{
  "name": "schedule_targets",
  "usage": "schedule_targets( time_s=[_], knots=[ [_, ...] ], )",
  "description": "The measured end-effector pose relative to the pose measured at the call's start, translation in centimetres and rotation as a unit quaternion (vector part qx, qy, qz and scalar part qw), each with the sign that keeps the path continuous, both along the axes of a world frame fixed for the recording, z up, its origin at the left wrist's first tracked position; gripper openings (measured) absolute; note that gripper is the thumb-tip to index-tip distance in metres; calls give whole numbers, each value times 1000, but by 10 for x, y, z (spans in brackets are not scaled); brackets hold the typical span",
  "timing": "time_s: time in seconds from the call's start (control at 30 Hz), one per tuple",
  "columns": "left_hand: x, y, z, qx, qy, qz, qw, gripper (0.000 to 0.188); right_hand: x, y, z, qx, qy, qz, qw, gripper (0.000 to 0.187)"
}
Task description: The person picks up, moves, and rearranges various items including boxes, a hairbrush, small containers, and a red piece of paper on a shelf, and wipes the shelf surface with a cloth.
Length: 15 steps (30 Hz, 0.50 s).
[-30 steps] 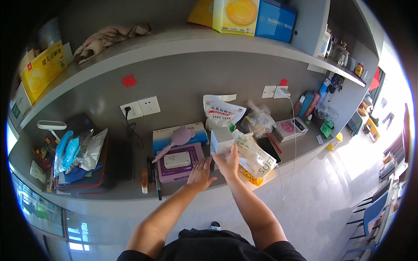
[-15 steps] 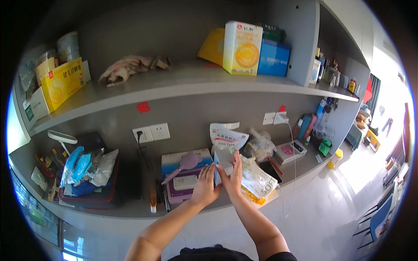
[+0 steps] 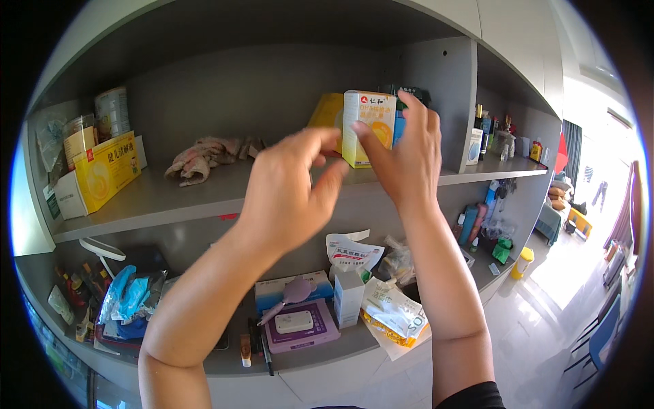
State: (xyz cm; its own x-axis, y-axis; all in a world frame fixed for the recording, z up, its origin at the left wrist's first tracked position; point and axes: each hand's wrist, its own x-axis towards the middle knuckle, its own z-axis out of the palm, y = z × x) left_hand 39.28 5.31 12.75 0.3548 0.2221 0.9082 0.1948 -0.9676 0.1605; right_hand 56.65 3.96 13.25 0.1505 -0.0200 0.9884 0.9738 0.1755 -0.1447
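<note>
Both arms are raised toward the upper shelf. My left hand [image 3: 289, 187], fingers loosely curved and apart from the thumb, is in front of the shelf edge with nothing in it. My right hand [image 3: 411, 153] is open, thumb and fingers spread, in front of a white and yellow box [image 3: 353, 129]; whether it touches the box I cannot tell. Behind that box leans a yellow package [image 3: 325, 112], and part of a blue box [image 3: 398, 127] shows between my right fingers and thumb. Down on the counter stands a small pale upright box [image 3: 349, 300].
The upper shelf [image 3: 153, 199] also carries a crumpled cloth [image 3: 204, 160] and a yellow carton [image 3: 109, 174]. On the counter are a purple box [image 3: 303, 334], a lilac hairbrush [image 3: 296, 292], a white wipes pack [image 3: 392, 307] and a foldable lamp [image 3: 102, 249]. A divider [image 3: 456, 102] bounds the shelf at right.
Both hands have left the small pale box on the counter and risen to the upper shelf. That box now stands upright by itself. The view has tilted upward.
</note>
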Motion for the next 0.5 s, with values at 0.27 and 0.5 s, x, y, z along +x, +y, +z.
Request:
schedule_targets(
  time_s=[0.27, 0.5],
  knots=[
    [-3, 13, 18, -62, -10, 68, 996, 45, -2, 14, 29, -152, 0, -2, 988, 63],
    [-9, -25, -15, -136, -87, -101, 982, 70, -31, -59, 3, -2, -60, 151, 987, 52]
  ],
)
